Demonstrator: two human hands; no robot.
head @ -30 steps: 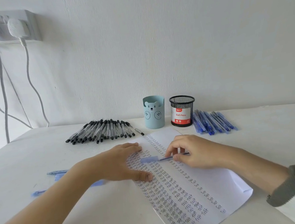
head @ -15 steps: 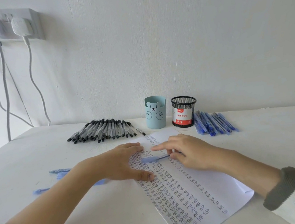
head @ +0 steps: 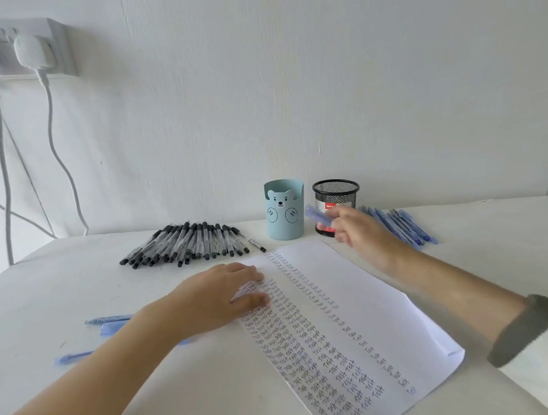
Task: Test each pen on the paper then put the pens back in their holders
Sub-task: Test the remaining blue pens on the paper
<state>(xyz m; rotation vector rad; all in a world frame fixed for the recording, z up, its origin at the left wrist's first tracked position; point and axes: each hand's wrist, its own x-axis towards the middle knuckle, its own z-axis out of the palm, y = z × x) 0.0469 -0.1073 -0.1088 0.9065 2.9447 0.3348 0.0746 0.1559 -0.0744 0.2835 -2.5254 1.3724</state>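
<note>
Two holders: a pale blue bear cup (head: 285, 211) and a black mesh cup (head: 336, 190). The right hand (head: 354, 228) grips one blue capped pen (head: 317, 216); the left hand (head: 208, 298) lies released on one white written sheet (head: 361, 286).

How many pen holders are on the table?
2. The blue bear holder stands beyond the paper; the black mesh holder stands just right of it, partly behind the right hand.
</note>
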